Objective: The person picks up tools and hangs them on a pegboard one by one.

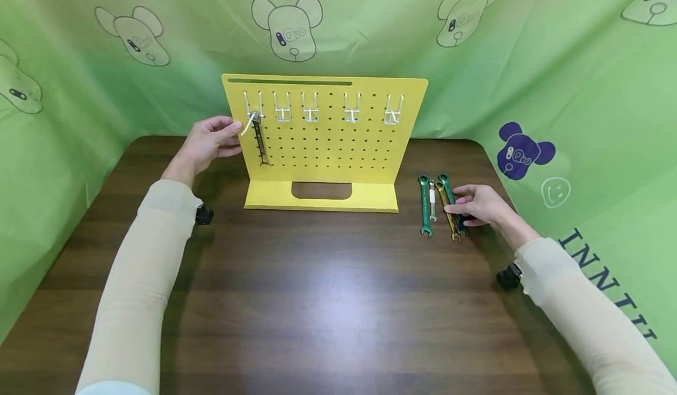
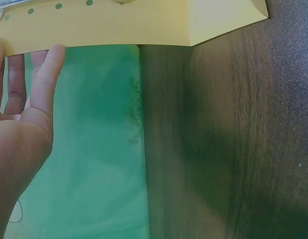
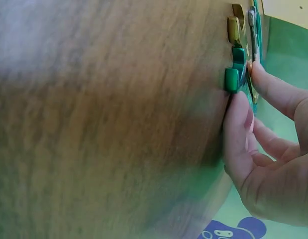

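Observation:
A yellow pegboard [image 1: 317,171] stands upright on the table. My left hand [image 1: 214,139] holds its left edge, thumb toward the front and fingers reaching behind; the left wrist view shows this hand [image 2: 24,119] at the edge too. Beside the thumb, a dark combination wrench [image 1: 260,139] hangs from the leftmost hook [image 1: 248,123]. On the right, my right hand [image 1: 478,206] pinches the outermost green wrench [image 1: 448,188], thumb and fingers on either side. Its open end [image 3: 233,77] shows in the right wrist view. A gold wrench [image 1: 448,214] lies against it, partly under the thumb.
Left of the gold wrench lie a small silver wrench [image 1: 432,201] and another green wrench [image 1: 425,207]. Several white wire hooks [image 1: 311,114] line the board's upper part. A green printed curtain [image 1: 370,24] surrounds the back and sides of the brown table [image 1: 296,301].

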Demonstrator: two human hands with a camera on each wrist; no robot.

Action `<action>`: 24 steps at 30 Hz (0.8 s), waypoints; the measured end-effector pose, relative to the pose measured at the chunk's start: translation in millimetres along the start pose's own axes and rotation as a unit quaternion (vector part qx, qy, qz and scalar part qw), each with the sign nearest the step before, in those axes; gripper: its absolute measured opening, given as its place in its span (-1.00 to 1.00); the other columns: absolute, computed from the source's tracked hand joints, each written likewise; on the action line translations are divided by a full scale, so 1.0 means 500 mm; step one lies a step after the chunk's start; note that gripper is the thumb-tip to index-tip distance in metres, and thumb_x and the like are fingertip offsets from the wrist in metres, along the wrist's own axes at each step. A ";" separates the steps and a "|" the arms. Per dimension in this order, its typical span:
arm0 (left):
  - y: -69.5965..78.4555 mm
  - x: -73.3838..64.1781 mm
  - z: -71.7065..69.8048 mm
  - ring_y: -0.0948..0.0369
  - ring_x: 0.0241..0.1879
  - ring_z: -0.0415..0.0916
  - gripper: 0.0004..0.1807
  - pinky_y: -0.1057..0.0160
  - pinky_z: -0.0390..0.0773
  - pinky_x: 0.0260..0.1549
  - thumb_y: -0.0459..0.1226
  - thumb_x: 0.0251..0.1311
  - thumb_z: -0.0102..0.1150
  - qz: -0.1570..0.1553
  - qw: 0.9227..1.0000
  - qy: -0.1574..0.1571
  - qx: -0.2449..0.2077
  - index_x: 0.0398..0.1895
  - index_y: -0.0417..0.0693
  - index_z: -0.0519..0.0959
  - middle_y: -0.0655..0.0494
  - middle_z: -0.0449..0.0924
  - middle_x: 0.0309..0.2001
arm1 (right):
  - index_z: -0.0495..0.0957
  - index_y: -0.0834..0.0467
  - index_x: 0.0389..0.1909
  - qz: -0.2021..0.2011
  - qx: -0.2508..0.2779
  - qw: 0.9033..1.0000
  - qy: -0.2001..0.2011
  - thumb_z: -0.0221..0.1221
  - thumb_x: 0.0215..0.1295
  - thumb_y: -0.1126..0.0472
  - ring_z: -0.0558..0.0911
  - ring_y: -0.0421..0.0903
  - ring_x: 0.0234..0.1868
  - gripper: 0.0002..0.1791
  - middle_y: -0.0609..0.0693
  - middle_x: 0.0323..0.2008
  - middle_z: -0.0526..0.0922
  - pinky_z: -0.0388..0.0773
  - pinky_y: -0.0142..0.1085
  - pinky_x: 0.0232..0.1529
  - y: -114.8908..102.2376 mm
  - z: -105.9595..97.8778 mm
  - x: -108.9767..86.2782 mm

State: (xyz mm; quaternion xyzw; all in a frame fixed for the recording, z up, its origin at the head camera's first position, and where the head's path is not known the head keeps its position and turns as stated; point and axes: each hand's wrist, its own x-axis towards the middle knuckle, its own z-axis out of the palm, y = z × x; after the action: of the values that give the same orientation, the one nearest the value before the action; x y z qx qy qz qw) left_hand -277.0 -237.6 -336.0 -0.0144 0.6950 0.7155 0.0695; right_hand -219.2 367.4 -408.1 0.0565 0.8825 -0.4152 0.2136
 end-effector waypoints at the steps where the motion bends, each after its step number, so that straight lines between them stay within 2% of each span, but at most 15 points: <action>1: 0.000 0.000 0.000 0.16 -0.21 0.69 -0.72 0.12 0.73 -0.05 -0.14 0.24 0.40 -0.001 1.000 0.001 -0.002 -0.10 -0.10 0.63 0.07 0.66 -0.16 | 0.14 0.40 0.47 0.000 0.003 1.000 0.000 0.42 0.28 0.08 0.61 -0.14 -0.23 -0.07 0.30 0.11 0.41 0.79 -0.19 -0.30 0.000 -0.001 0.001; 7: -0.001 0.002 -0.001 0.15 -0.23 0.69 -0.75 0.14 0.75 -0.09 -0.17 0.25 0.39 0.002 1.000 0.002 -0.015 -0.11 -0.10 0.65 0.06 0.66 -0.15 | 0.22 0.36 0.43 0.007 0.013 1.000 0.006 0.43 0.28 0.08 0.62 -0.17 -0.26 -0.14 0.27 0.12 0.41 0.79 -0.20 -0.29 0.001 -0.006 0.010; 10: -0.001 0.005 0.000 0.15 -0.24 0.70 -0.76 0.09 0.72 -0.04 -0.18 0.24 0.40 0.004 1.000 0.002 -0.020 -0.13 -0.10 0.67 0.05 0.65 -0.15 | 0.24 0.37 0.41 0.013 0.020 1.000 0.005 0.45 0.25 0.07 0.63 -0.19 -0.27 -0.14 0.27 0.13 0.45 0.79 -0.19 -0.27 0.002 -0.010 0.012; 14: -0.004 0.006 0.001 0.15 -0.25 0.70 -0.79 0.02 0.67 0.02 -0.19 0.23 0.40 0.001 1.000 0.003 -0.025 -0.16 -0.09 0.68 0.05 0.65 -0.17 | 0.26 0.40 0.36 0.023 0.016 1.000 -0.008 0.46 0.23 0.04 0.62 -0.20 -0.26 -0.14 0.14 0.00 0.59 0.77 -0.21 -0.24 0.003 -0.012 0.014; 18: -0.006 0.005 0.000 0.16 -0.25 0.70 -0.79 0.09 0.73 -0.06 -0.18 0.24 0.40 0.003 1.000 0.005 -0.023 -0.16 -0.09 0.68 0.05 0.65 -0.17 | 0.29 0.38 0.29 0.025 0.008 0.999 -0.018 0.44 0.25 0.03 0.59 -0.19 -0.23 -0.21 -0.06 -0.16 0.59 0.75 -0.23 -0.24 0.005 -0.008 0.017; 24: -0.006 0.004 0.000 0.15 -0.24 0.70 -0.80 0.14 0.75 -0.11 -0.19 0.23 0.41 0.006 1.000 0.006 -0.027 -0.16 -0.09 0.69 0.05 0.64 -0.16 | 0.28 0.35 0.28 0.027 0.013 0.999 -0.022 0.44 0.25 0.04 0.59 -0.18 -0.23 -0.22 -0.08 -0.19 0.57 0.75 -0.22 -0.23 0.003 -0.009 0.017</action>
State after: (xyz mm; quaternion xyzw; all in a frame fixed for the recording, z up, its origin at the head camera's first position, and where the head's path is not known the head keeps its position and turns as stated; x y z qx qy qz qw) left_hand -278.5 -237.3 -339.3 -0.0167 0.6761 0.7341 0.0611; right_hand -227.9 371.4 -410.3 0.0740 0.8703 -0.4215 0.2439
